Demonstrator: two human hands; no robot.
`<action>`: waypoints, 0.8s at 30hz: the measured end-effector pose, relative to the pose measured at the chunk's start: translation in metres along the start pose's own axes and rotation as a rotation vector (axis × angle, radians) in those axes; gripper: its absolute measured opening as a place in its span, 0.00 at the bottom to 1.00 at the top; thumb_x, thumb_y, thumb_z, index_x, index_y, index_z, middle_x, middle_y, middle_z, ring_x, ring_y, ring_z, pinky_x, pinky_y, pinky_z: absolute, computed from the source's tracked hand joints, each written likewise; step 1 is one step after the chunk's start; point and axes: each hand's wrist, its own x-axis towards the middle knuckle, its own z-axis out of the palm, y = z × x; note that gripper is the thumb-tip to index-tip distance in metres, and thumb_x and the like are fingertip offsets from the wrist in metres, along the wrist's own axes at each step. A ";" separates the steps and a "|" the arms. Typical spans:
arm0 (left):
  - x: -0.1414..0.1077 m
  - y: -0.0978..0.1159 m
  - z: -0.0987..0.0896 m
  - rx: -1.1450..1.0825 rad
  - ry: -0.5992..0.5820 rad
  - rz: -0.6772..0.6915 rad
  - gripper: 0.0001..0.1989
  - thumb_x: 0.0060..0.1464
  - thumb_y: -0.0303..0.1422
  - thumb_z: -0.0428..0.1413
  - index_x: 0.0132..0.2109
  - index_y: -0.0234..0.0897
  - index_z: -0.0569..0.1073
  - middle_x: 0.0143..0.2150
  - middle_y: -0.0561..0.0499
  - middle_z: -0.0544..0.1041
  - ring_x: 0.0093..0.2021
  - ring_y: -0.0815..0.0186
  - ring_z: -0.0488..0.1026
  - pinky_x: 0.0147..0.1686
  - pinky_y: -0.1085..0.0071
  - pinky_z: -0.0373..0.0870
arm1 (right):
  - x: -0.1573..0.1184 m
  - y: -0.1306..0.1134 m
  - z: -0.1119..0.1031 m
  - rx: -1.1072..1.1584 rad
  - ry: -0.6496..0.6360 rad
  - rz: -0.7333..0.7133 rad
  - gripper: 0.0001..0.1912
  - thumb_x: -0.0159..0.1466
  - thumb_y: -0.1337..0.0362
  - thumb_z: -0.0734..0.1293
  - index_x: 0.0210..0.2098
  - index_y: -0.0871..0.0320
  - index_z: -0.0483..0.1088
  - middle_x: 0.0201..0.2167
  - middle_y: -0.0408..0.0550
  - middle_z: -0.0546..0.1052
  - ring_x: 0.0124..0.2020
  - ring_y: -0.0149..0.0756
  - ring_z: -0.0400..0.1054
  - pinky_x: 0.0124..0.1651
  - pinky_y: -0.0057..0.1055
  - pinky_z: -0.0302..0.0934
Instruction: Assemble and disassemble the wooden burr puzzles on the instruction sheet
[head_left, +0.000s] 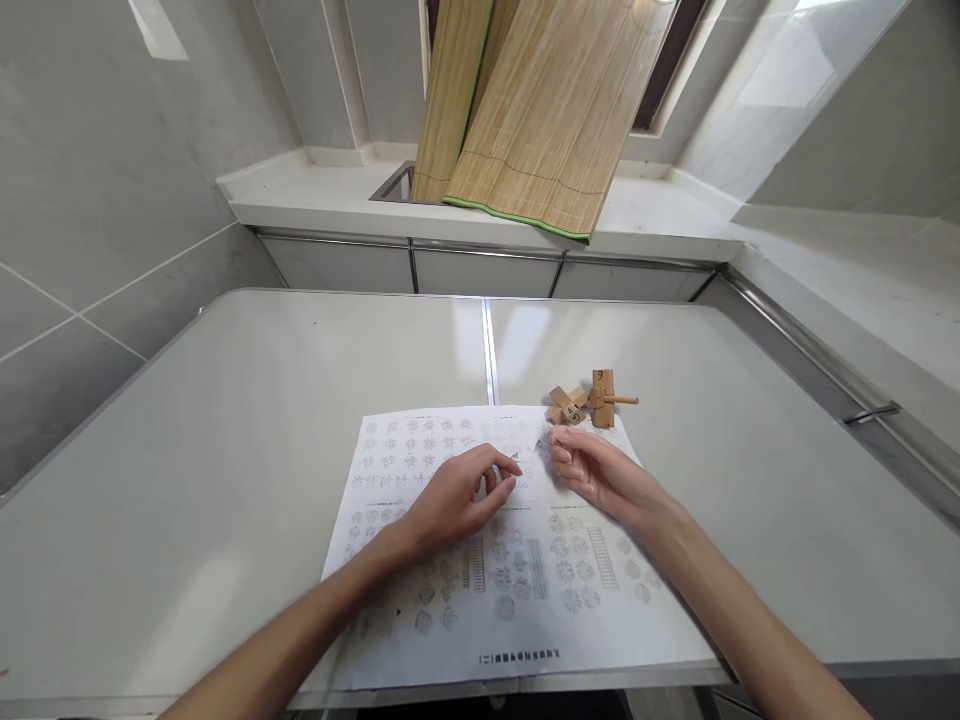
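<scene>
A large white sheet [525, 625] printed with small diagrams lies on the table. My left hand [466, 492] is over its middle, fingers curled, with a gap between the index finger and thumb and nothing held. To the right, my right hand [589, 465] is closed with its fingertips pressed together; whatever it may hold is too small to make out. Just beyond the right fingertips, a cluster of wooden pieces [568, 404] with marked letters rests at the sheet's far edge. Beside it sits another wooden assembly [602, 398] with a rod pointing right.
The pale folding table [247, 420] has a metal seam down its middle. Behind it is a white counter [330, 208] with a sink edge [391, 185] and a hanging bamboo mat [555, 110]. Tiled walls stand on both sides.
</scene>
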 end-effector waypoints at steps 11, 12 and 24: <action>0.000 -0.001 0.001 -0.007 0.008 0.008 0.10 0.69 0.37 0.54 0.49 0.40 0.78 0.42 0.50 0.80 0.35 0.66 0.73 0.36 0.69 0.68 | 0.000 0.000 0.000 -0.007 0.002 -0.003 0.17 0.65 0.58 0.77 0.29 0.59 0.69 0.27 0.40 0.67 0.23 0.24 0.55 0.22 0.22 0.54; 0.000 -0.001 0.001 -0.006 0.007 0.009 0.10 0.69 0.37 0.54 0.49 0.40 0.78 0.42 0.50 0.80 0.35 0.66 0.73 0.36 0.69 0.68 | 0.000 0.000 0.000 -0.008 0.001 -0.004 0.17 0.64 0.58 0.78 0.29 0.59 0.69 0.27 0.40 0.67 0.23 0.24 0.55 0.22 0.22 0.54; 0.000 0.002 -0.001 -0.003 0.000 0.006 0.11 0.69 0.38 0.53 0.49 0.39 0.78 0.41 0.49 0.80 0.34 0.66 0.72 0.36 0.68 0.69 | -0.001 -0.001 0.001 -0.034 0.003 -0.008 0.18 0.64 0.59 0.78 0.28 0.59 0.67 0.26 0.38 0.65 0.24 0.24 0.53 0.23 0.22 0.53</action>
